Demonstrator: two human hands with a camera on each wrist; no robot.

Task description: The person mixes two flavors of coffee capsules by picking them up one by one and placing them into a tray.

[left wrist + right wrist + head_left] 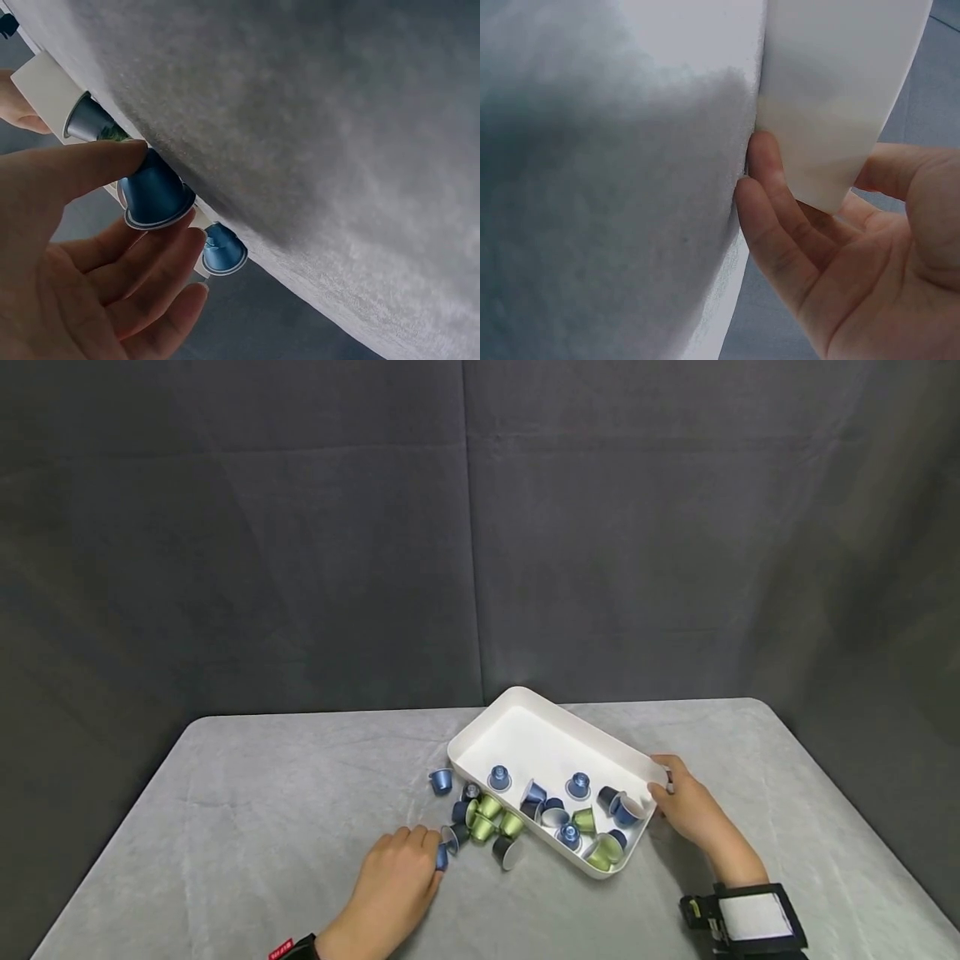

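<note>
My left hand (393, 881) pinches a blue coffee capsule (155, 191) between the thumb and fingers, just left of a loose heap on the table. Green capsules (482, 828) and dark ones lie in that heap, against the tray's near left side. At the other end, my right hand (690, 806) grips the right corner of a white tray (517, 727), thumb at the rim and fingers low on the outer wall (825, 97). Blue, green and dark capsules lie scattered inside, mostly in the tray's nearer right half.
A blue capsule (441, 781) stands apart at the heap's far end. One dark capsule (507, 852) lies on its side near the tray's front. The grey cloth-covered table (247, 810) ends at a dark curtain (337, 568) behind.
</note>
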